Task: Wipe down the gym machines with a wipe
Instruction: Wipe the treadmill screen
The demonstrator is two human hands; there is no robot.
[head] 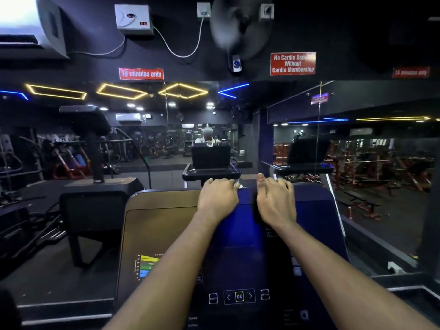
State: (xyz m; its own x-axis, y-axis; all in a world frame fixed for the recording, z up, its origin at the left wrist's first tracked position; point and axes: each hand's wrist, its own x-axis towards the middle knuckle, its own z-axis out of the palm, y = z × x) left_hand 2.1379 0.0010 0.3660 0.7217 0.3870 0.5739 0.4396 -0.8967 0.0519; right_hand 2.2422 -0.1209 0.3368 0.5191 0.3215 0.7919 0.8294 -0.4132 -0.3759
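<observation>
At the near edge of the treadmill console, a row of buttons is seen, with a lit OK button in the middle. A coloured chart is printed towards the console's left edge. At the far edge of the console, both hands are laid side by side, close together but apart. The left hand is placed palm down with its fingers curled over the far edge, and the wipe is held beneath it; only a small white corner of the wipe is shown, at the thumb side of the hand, right on the far edge near its middle. The right hand is hooked over the same edge just to the right, with its fingers bent round the rim and its thumb stretched forward on top, so that the console itself is gripped. To the left of the console, another dark machine is seen. Beyond the far edge, a mirror wall is met, in which the back of the console is reflected along with rows of red gym equipment. Above the mirror, a red sign reading "15 minutes only" and a second red sign about cardio membership are fixed to the dark wall. Between them, higher up, a wall fan is mounted, and a white box with a trailing cable is fixed to its left.
</observation>
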